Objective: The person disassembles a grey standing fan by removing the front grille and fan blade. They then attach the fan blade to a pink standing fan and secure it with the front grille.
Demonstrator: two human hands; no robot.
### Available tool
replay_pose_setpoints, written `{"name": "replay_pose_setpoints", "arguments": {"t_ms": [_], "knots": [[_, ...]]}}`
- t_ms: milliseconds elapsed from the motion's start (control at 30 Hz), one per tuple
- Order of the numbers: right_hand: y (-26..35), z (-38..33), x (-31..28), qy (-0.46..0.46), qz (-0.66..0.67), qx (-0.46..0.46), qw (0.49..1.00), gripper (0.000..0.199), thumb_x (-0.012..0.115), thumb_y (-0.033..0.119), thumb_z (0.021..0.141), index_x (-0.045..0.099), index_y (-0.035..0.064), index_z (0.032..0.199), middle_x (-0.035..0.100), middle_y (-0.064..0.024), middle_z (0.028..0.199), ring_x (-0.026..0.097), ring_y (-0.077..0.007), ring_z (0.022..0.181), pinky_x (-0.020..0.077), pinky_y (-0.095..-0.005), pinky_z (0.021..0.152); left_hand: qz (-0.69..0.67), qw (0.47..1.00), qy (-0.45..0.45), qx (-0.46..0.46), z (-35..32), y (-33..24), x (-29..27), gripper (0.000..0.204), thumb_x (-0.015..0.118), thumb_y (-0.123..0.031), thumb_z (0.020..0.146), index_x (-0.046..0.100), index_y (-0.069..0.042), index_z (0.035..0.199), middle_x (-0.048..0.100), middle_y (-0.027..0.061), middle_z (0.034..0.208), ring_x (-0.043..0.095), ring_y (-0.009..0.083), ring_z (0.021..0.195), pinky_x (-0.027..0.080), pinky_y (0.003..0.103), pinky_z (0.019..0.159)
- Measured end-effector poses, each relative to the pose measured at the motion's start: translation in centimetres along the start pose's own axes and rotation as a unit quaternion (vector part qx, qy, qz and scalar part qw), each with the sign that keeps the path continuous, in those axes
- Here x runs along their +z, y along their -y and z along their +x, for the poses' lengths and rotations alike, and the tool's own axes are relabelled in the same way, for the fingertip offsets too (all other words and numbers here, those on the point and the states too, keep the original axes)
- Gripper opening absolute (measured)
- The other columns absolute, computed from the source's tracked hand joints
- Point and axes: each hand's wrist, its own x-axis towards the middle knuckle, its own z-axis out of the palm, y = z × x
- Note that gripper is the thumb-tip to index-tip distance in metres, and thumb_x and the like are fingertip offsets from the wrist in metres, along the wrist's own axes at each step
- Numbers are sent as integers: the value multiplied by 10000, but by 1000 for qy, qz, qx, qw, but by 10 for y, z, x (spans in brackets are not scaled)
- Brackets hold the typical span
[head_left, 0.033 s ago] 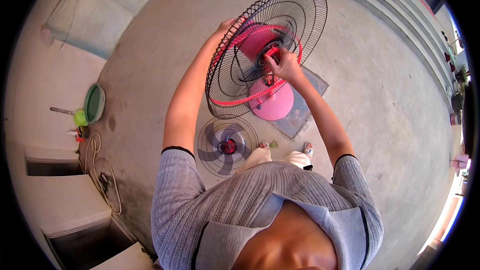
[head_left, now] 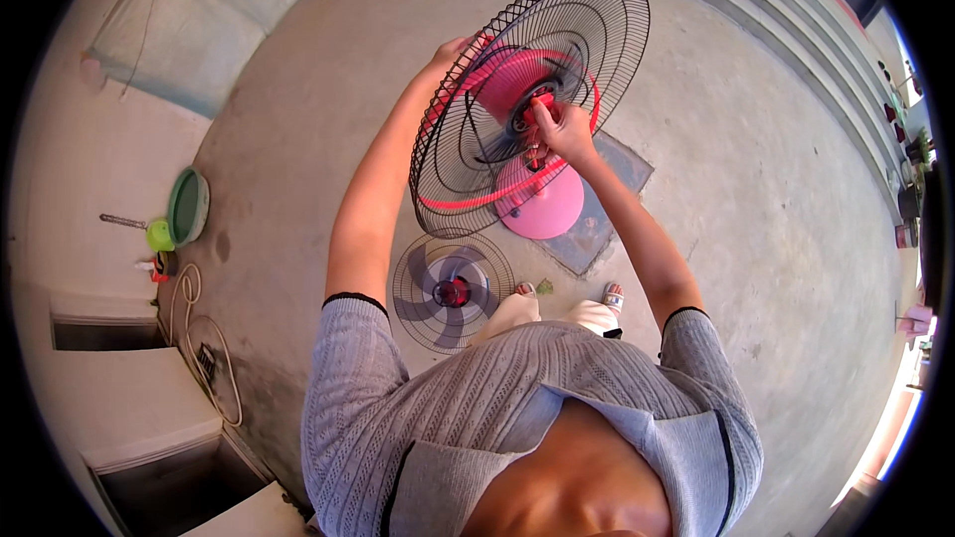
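Note:
A pink and black standing fan is in front of me, its wire rear grille (head_left: pixel 607 30) tilted and its pink motor housing (head_left: pixel 507 80) showing through the wires. My right hand (head_left: pixel 567 132) is closed at the hub, thumb and fingers pinching a red plastic nut (head_left: pixel 540 107) in the middle of the grille. My left hand (head_left: pixel 453 52) reaches round the grille's far left side and grips the back of the fan head; its fingertips are partly hidden by the wires. Below, the round pink base (head_left: pixel 545 204) stands on the ground.
A front grille with a dark blade (head_left: pixel 423 273) and red centre (head_left: pixel 453 291) lies by my feet. Under the base is a grey slab (head_left: pixel 627 174). Along the left wall are a green basin (head_left: pixel 187 207) and a coiled hose (head_left: pixel 189 308). Steps (head_left: pixel 826 60) rise at the right.
My right hand's thumb and fingers have turned and closed in on the red nut at the hub. The grille has shifted very slightly; my left hand keeps its place.

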Motion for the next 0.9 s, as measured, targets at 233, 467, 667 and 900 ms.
{"name": "replay_pose_setpoints", "arguments": {"t_ms": [233, 467, 667, 900], "knots": [[-20, 8, -10, 41, 174, 109, 978, 609, 532, 527, 913, 576, -77, 847, 645, -161, 692, 664, -233, 534, 521, -295, 408, -19, 996, 49, -67, -26, -35, 9, 522, 546, -553, 902, 622, -58, 1048, 553, -49, 658, 386, 42, 422, 314, 224, 373], [-9, 21, -16, 18, -118, -21, 993, 549, 520, 458, 887, 628, -78, 846, 673, -191, 766, 673, -233, 637, 544, -299, 472, -52, 998, 38, -28, -1, 7, -7, 527, 572, -540, 897, 624, -38, 1049, 595, -16, 830, 523, 74, 715, 450, 248, 620], [-4, 12, -22, 54, 64, 95, 992, 529, 506, 396, 890, 605, -121, 838, 654, -183, 737, 638, -211, 539, 505, -294, 413, -73, 994, 49, -68, -20, -31, 16, 544, 578, -555, 889, 620, -38, 1054, 614, 2, 914, 545, 97, 816, 473, 267, 713], [-23, 18, -9, 22, 142, 113, 983, 539, 494, 389, 904, 566, -143, 857, 589, -140, 679, 611, -207, 498, 483, -311, 386, -63, 994, 40, -75, -34, -40, 10, 577, 578, -553, 889, 601, -23, 1117, 618, 41, 1013, 552, 131, 923, 461, 283, 797]]}}
